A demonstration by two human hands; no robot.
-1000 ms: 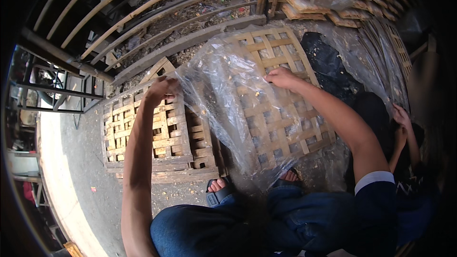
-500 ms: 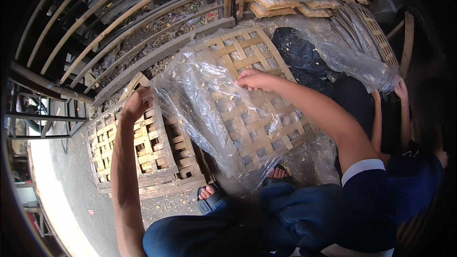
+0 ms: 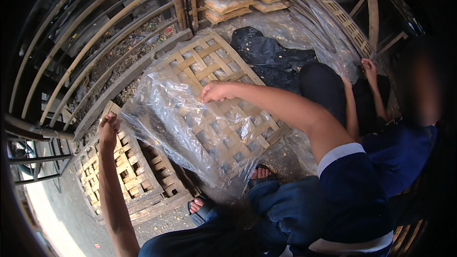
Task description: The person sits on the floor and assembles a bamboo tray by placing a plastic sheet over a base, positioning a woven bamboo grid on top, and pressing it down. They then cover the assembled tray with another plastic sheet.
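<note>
A clear plastic sheet [image 3: 162, 90] lies crumpled over a woven bamboo tray [image 3: 209, 59] on the ground in front of me. My right hand [image 3: 216, 92] is closed in a pinch on the sheet above the middle of the tray. At the left, my left hand [image 3: 109, 124] is closed at the sheet's left corner, which stretches toward it; the fingertips are partly hidden. Beneath this hand stand more woven trays [image 3: 124, 171], leaning against each other.
A co-worker's hands [image 3: 369, 69] hold another plastic sheet [image 3: 340, 59] at the right, beside slatted racks [image 3: 340, 14]. Black cloth [image 3: 266, 50] lies on the ground. Filled bags [image 3: 228, 4] are stacked at the back. A bamboo fence [image 3: 95, 33] curves along the left.
The view has shifted, so the scene sits farther left. Both my hands keep their grip on the sheet. The co-worker's hands have moved farther off, and their sheet hangs lower by the racks.
</note>
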